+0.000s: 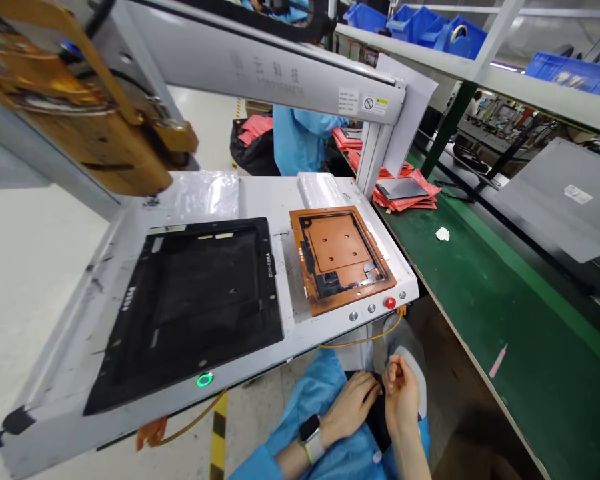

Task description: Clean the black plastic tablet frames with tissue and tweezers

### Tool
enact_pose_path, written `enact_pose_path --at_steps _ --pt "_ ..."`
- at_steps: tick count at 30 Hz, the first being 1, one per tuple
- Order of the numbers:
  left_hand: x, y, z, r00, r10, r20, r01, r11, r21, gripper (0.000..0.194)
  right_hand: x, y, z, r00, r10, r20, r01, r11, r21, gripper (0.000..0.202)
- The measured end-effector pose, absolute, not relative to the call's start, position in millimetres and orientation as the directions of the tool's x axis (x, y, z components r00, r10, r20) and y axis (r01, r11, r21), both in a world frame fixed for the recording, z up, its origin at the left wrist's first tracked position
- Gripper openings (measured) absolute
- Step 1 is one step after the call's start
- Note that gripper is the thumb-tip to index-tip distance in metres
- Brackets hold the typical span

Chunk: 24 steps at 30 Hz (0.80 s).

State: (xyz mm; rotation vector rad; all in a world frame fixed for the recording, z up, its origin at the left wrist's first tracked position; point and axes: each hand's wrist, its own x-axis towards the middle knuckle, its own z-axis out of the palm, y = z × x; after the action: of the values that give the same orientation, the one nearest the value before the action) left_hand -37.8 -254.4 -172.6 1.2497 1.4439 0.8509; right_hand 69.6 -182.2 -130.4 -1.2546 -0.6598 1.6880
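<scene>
My left hand, with a dark watch at its wrist, rests on my lap, fingers laid out and holding nothing I can see. Beside it, my right hand is turned partly palm up with its fingers curled in; nothing shows in them. Both hands are below the front edge of a white machine bed, apart from it. An orange-brown fixture plate with a dark inner frame lies on the bed, the nearest fixture to my hands. Left of it sits a larger black fixture.
Buttons, including a red one, line the bed's front edge. A gantry beam crosses above. On the green bench at right lie a pink pen-like tool, crumpled white paper and flat panels on pink wrapping. A co-worker's blue sleeve shows behind.
</scene>
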Motion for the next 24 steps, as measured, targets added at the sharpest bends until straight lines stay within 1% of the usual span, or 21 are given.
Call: enact_pose_path --at_steps 2,5,6,7,8,9,10,11,12,14,16,18,20,22,24 --pt "-67.8 -285.0 -131.4 0.083 0.981 -0.176 0.266 0.148 0.953 0.040 69.1 -182.6 -129.4 -0.060 0.894 -0.444 -0.312 -0.439 -0.842 0.057" --pt "-127.3 -335.5 -49.1 0.234 0.969 -0.084 0.229 0.030 0.973 0.031 66.4 -180.6 -126.6 -0.057 0.900 -0.433 -0.258 -0.432 -0.864 0.059" --pt "-149.8 -347.0 -18.7 0.272 0.962 -0.019 0.215 -0.041 0.976 0.026 63.8 -180.7 -126.1 -0.069 0.898 -0.434 -0.238 -0.437 -0.867 0.060" --pt "-173.2 -353.3 10.8 0.225 0.970 0.095 0.273 -0.157 0.949 0.023 60.4 -181.5 -125.8 -0.087 0.895 -0.437 -0.217 -0.446 -0.868 0.062" --pt "-197.1 -353.4 37.6 0.173 0.969 0.174 0.402 -0.231 0.886 0.028 56.3 -183.1 -125.6 -0.111 0.890 -0.441 -0.195 -0.455 -0.869 0.064" --pt "-221.1 -347.2 60.1 0.159 0.960 0.230 0.558 -0.280 0.781 0.028 52.0 -185.4 -125.2 -0.139 0.885 -0.445 -0.171 -0.464 -0.869 0.066" --pt "-245.0 -335.4 77.0 0.132 0.943 0.304 0.723 -0.302 0.621 0.026 47.7 -188.2 -124.5 -0.167 0.879 -0.446 -0.146 -0.469 -0.871 0.068" --pt "-268.0 -319.2 87.8 0.119 0.940 0.320 0.862 -0.258 0.436 0.030 43.7 -191.3 -123.3 -0.192 0.875 -0.444 -0.123 -0.471 -0.874 0.069" --pt "-289.8 -300.4 92.4 0.087 0.954 0.288 0.910 -0.194 0.367 0.033 40.4 -194.4 -121.7 -0.214 0.873 -0.439 -0.100 -0.467 -0.879 0.070" --pt "-326.9 -261.5 86.8 0.051 0.966 0.254 0.960 -0.118 0.255 0.047 36.5 -200.0 -116.7 -0.246 0.875 -0.416 -0.062 -0.443 -0.894 0.072" --pt "-352.4 -230.4 70.3 0.039 0.974 0.225 0.975 -0.087 0.205 0.055 36.0 -203.9 -110.0 -0.266 0.887 -0.377 -0.032 -0.399 -0.916 0.073" --pt "-365.5 -211.9 54.2 0.058 0.979 0.196 0.980 -0.093 0.178 0.054 37.7 -205.9 -101.6 -0.282 0.903 -0.323 -0.006 -0.338 -0.941 0.072" --pt "-369.5 -205.0 46.8 0.085 0.981 0.175 0.979 -0.115 0.168 0.050 39.5 -206.7 -91.0 -0.305 0.918 -0.253 0.022 -0.259 -0.966 0.069" --pt "-370.2 -206.7 52.7 0.093 0.981 0.170 0.978 -0.122 0.172 0.047 38.8 -207.2 -76.8 -0.345 0.924 -0.166 0.051 -0.159 -0.986 0.065" --pt "-372.7 -215.1 72.5 0.062 0.981 0.184 0.977 -0.097 0.188 0.048 32.4 -208.6 -57.8 -0.402 0.913 -0.066 0.075 -0.039 -0.996 0.059"
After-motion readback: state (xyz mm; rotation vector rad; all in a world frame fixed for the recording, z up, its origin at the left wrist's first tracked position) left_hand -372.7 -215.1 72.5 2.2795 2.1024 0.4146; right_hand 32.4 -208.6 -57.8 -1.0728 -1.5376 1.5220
